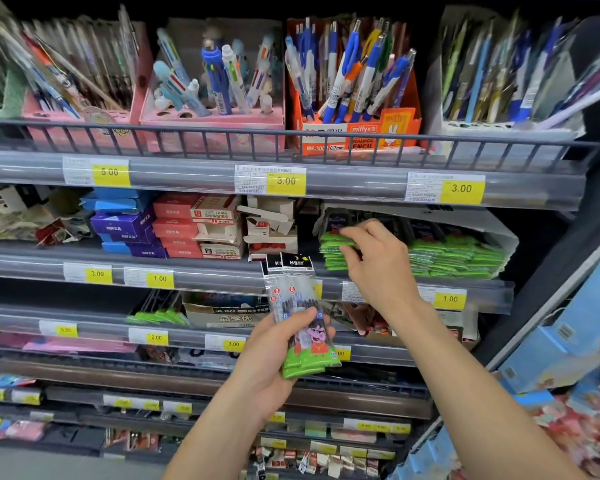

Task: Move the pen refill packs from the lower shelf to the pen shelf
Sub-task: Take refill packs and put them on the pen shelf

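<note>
My left hand grips a small bunch of pen refill packs, clear sleeves with black headers and green cartoon-pig bottoms, held upright in front of the shelves. My right hand reaches onto the second shelf, its fingertips pinching the top of a stack of the same green-edged packs. More of these packs lie in rows in a white carton to the right of that hand. A few green packs also lie on the shelf below, at the left.
The top shelf holds pen display boxes: pink ones, an orange mechanical-pencil box and a white one behind a wire rail. Blue, purple and red small boxes fill the second shelf's left. Blue cartons stand at the right.
</note>
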A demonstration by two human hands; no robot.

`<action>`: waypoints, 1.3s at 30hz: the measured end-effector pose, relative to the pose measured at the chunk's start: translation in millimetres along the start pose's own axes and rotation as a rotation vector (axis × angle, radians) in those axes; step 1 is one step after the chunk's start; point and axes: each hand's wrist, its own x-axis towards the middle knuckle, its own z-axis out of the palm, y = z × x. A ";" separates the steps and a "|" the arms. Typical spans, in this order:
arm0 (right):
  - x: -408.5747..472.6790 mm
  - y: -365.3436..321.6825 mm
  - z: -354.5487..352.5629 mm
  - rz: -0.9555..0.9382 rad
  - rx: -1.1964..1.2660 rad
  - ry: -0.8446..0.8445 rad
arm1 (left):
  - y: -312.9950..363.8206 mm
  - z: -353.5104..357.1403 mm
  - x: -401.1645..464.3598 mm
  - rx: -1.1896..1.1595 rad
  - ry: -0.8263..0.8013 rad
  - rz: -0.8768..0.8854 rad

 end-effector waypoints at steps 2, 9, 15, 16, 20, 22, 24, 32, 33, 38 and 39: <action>1.1 2.4 3.0 0.044 -0.010 -0.018 | 0.6 0.6 -0.9 0.011 0.010 -0.004; -7.1 -11.8 -9.5 0.042 -0.047 -0.098 | 2.2 7.7 -4.4 -0.014 0.002 -0.016; -73.7 -53.6 -39.5 0.501 0.317 -0.206 | 0.1 6.0 -8.3 -0.030 -0.098 -0.009; -84.3 -59.2 -42.3 0.580 0.431 -0.305 | -0.7 6.8 -9.1 -0.043 -0.118 -0.010; -106.2 -66.9 -54.7 0.743 0.789 -0.405 | -8.6 12.4 -10.9 -0.019 -0.148 0.019; -109.3 -63.8 -62.0 0.817 0.845 -0.355 | -14.7 14.6 -12.0 0.022 -0.136 0.090; -111.9 -62.0 -68.7 0.862 0.894 -0.328 | -20.2 18.2 -14.4 0.050 -0.144 0.160; -114.2 -48.3 -86.1 0.996 1.116 -0.146 | -20.7 46.6 -9.4 0.120 -0.069 0.240; -113.5 -45.8 -86.2 1.004 1.119 -0.113 | -20.2 51.0 -7.2 0.130 -0.073 0.228; -105.5 -32.3 -86.5 0.997 1.152 0.003 | -19.1 64.1 -0.3 0.133 -0.143 0.161; -102.9 -28.9 -86.3 0.996 1.151 0.019 | -18.5 65.2 1.0 0.133 -0.147 0.155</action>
